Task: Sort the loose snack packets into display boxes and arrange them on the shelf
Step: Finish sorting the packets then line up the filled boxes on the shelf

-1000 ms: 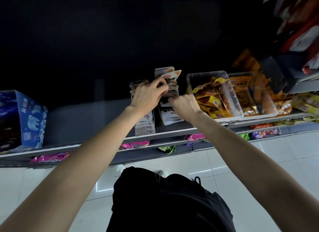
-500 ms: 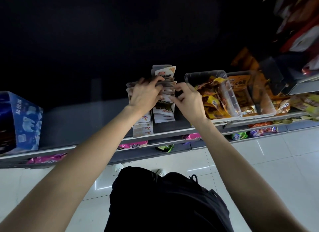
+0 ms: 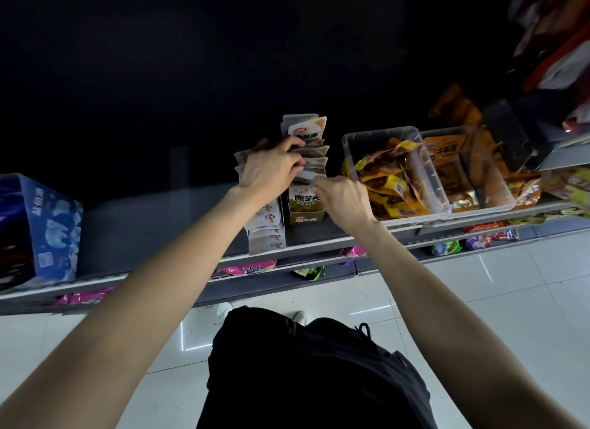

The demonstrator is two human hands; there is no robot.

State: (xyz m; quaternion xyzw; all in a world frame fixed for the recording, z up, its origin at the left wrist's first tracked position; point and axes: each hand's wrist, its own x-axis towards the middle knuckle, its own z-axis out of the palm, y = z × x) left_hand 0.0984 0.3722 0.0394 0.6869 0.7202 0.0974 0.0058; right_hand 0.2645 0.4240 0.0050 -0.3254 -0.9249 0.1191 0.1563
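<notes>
A row of white snack packets stands on edge in a small display box on the grey shelf. A second row of white packets stands just to the left of it. The shelf back is very dark. The floor below has shiny white tiles. A lower shelf holds pink and green packets.

The left hand rests on top of the white packets. Its fingers are curled round the tops of a few and grip them. The right hand is at the front of the same row, touching it. Its fingers bend under the hand, so I cannot tell what they hold.

Right of the box sits a clear tub full of yellow packets. A second clear tub is beside that. A blue box stands far off to the left.
</notes>
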